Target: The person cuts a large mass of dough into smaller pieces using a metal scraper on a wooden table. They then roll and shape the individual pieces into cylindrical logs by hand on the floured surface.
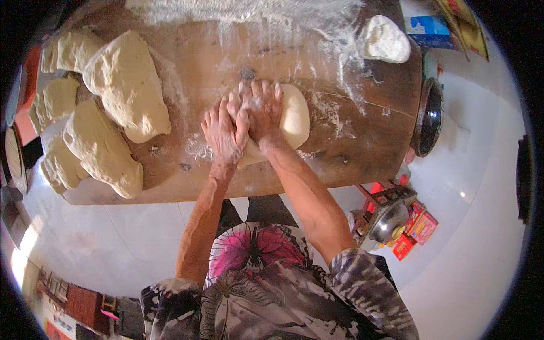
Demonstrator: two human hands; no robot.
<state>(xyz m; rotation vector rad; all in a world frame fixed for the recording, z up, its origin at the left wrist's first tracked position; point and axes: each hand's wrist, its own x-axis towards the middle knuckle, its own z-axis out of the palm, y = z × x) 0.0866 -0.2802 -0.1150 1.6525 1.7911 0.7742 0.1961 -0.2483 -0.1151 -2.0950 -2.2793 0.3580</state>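
Both my hands bear down on a smooth, pale lump of dough point(296, 117) on a floured wooden board point(272, 180). My right hand point(264, 109) lies across its middle with the fingertips bent over the far side. Against it, on the left, my left hand point(225, 129) presses with its thumb touching the right hand. Flour whitens the fingers of both. The hands cover the left part of the lump; its rounded right end shows, and a little of it shows below the wrists.
Several large cut pieces of dough point(127, 89) lie at the board's left. Loose flour point(255, 10) covers the far edge, and an opened white bag of flour point(386, 40) sits far right. A dark glazed pot point(428, 117) stands beyond the right edge; a metal bowl point(389, 223) is lower right.
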